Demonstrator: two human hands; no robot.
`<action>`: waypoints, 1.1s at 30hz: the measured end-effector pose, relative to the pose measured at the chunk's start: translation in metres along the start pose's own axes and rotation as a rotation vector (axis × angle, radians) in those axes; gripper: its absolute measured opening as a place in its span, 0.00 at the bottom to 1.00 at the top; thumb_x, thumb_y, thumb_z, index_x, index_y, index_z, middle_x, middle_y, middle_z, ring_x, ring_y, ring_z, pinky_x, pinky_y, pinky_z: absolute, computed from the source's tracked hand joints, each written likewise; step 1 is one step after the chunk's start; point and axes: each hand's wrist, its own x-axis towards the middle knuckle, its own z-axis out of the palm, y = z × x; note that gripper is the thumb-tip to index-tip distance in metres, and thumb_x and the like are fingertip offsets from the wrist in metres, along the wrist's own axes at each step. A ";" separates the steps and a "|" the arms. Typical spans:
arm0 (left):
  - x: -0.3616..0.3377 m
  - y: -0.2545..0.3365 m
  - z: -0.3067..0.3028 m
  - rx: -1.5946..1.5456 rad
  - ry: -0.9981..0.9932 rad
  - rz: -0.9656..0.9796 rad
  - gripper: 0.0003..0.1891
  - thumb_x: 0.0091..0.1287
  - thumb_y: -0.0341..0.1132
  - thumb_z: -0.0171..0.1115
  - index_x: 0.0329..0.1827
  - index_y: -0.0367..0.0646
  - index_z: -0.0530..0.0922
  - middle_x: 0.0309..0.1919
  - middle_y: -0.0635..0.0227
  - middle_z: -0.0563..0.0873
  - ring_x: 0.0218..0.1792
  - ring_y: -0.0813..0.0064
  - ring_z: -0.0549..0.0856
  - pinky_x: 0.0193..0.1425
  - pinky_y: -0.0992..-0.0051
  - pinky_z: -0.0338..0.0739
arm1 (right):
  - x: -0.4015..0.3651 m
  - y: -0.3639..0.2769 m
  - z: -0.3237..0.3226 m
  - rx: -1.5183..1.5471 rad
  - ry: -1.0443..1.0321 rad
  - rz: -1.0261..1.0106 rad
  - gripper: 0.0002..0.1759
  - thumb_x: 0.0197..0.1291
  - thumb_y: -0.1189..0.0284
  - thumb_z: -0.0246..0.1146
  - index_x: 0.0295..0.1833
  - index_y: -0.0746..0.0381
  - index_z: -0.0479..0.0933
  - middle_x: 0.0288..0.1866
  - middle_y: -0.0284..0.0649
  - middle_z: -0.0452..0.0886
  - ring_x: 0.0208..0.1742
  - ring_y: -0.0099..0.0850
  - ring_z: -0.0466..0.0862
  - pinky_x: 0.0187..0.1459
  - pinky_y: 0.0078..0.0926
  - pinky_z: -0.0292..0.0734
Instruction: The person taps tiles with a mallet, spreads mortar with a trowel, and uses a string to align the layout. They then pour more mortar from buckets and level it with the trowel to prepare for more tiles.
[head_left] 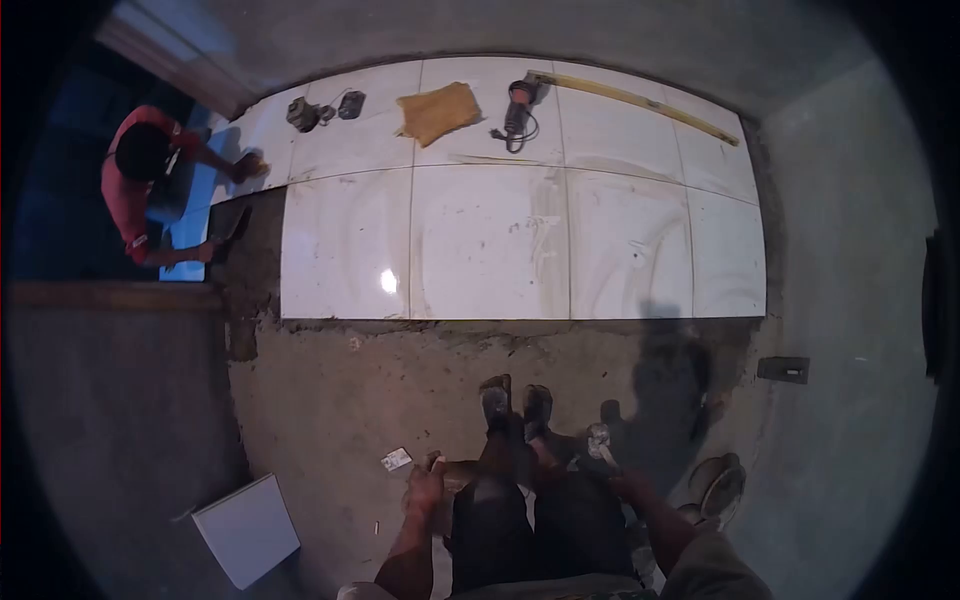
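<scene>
My left hand (429,484) is by my left knee with its fingers curled in. A small pale bit shows at the fingertips, too small to name. A small white printed packet (396,459) lies on the floor just left of it. My right hand (622,484) is beside my right knee, its fingers dim and closed. At its fingertips is a whitish, crumpled-looking thing (599,440) whose kind I cannot make out. Ahead of my feet (516,405) are large white floor tiles (490,245) in two rows, smeared with dust.
A co-worker (140,190) in red crouches at the left, holding a dark trowel (235,230). On the tiles lie an angle grinder (517,115), a yellow level (640,105) and an orange cloth (439,113). A loose tile (247,530) stands left; a round container (717,487) sits right.
</scene>
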 end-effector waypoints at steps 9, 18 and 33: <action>0.021 0.068 0.006 0.130 -0.145 0.273 0.24 0.66 0.46 0.55 0.58 0.35 0.75 0.41 0.51 0.86 0.47 0.63 0.85 0.54 0.69 0.75 | -0.042 -0.017 0.013 0.159 0.018 0.068 0.28 0.54 0.54 0.62 0.53 0.65 0.77 0.50 0.56 0.80 0.53 0.50 0.80 0.51 0.45 0.75; 0.062 0.084 -0.067 0.166 -0.066 0.143 0.24 0.67 0.45 0.54 0.57 0.33 0.76 0.43 0.49 0.85 0.46 0.60 0.85 0.53 0.68 0.75 | -0.031 -0.078 -0.003 0.176 -0.077 0.095 0.28 0.53 0.53 0.62 0.48 0.68 0.77 0.49 0.59 0.79 0.51 0.52 0.80 0.52 0.45 0.74; 0.050 0.092 -0.042 0.071 -0.198 0.169 0.23 0.67 0.41 0.54 0.56 0.31 0.76 0.38 0.53 0.86 0.40 0.67 0.86 0.49 0.71 0.76 | -0.043 -0.110 -0.048 0.151 -0.049 0.059 0.29 0.57 0.52 0.59 0.53 0.65 0.74 0.49 0.57 0.79 0.53 0.52 0.79 0.53 0.46 0.73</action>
